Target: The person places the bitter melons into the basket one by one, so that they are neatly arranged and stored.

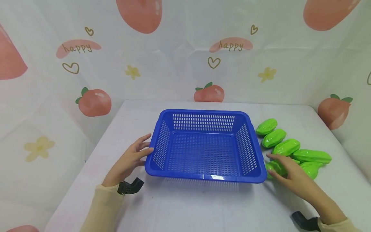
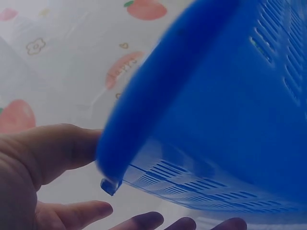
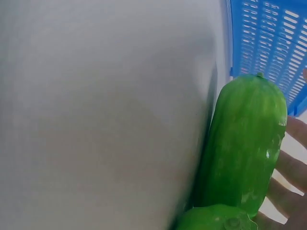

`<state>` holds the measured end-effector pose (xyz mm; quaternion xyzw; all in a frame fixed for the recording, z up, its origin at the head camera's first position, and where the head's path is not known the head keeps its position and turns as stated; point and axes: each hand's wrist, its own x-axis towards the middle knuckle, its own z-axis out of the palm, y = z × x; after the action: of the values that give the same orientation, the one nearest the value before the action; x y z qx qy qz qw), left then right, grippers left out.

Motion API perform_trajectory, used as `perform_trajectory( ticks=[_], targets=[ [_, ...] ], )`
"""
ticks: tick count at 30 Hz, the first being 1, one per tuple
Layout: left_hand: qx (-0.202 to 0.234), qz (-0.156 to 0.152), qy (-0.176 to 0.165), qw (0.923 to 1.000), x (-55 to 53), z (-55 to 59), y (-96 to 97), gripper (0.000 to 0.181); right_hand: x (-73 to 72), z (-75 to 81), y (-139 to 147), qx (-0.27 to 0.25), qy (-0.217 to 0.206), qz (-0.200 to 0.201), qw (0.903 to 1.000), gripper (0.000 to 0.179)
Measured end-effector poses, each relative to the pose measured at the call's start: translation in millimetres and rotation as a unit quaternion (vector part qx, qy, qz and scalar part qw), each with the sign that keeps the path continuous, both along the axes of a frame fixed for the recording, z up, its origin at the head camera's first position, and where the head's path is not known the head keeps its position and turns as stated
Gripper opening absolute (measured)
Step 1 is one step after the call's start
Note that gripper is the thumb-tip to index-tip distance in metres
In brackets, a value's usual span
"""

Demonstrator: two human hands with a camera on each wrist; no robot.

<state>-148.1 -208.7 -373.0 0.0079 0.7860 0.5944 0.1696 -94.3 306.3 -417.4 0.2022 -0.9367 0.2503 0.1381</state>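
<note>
A blue plastic basket with slotted walls stands mid-table, nothing inside it. My left hand is at its left side; in the left wrist view the thumb meets the rim and the other fingers extend loosely below, not curled round it. To the basket's right, my right hand reaches over a group of glossy green vegetables, fingers spread. The right wrist view shows a cucumber-like one with the fingers beside it; no grip on it shows.
Several green vegetables form a slanting line right of the basket, two elongated ones farthest right. The white-covered table backs onto a fruit-print cloth. Black wrist devices sit on both forearms.
</note>
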Motion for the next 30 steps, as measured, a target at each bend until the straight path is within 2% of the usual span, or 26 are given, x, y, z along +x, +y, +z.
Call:
perform_trajectory(
  ticks=[5,11,17,30],
  targets=[
    [0.012,-0.005,-0.006,0.9999,-0.4,-2.2,0.4,0.076,0.2,-0.4,2.0,0.015,0.005,0.006,0.9999,0.051],
    [0.013,-0.009,-0.004,0.9999,-1.1,-4.4,1.6,0.074,0.9,0.2,4.6,0.040,-0.007,-0.006,0.9992,0.054],
    [0.022,-0.012,-0.003,0.9997,-2.0,-5.1,1.3,0.076,0.3,-2.5,7.0,0.048,0.010,-0.003,0.9988,0.057],
    [0.037,-0.012,-0.012,0.9992,-4.2,-7.1,1.3,0.078,-2.0,-0.9,11.0,0.071,0.002,-0.007,0.9975,0.057]
  ],
)
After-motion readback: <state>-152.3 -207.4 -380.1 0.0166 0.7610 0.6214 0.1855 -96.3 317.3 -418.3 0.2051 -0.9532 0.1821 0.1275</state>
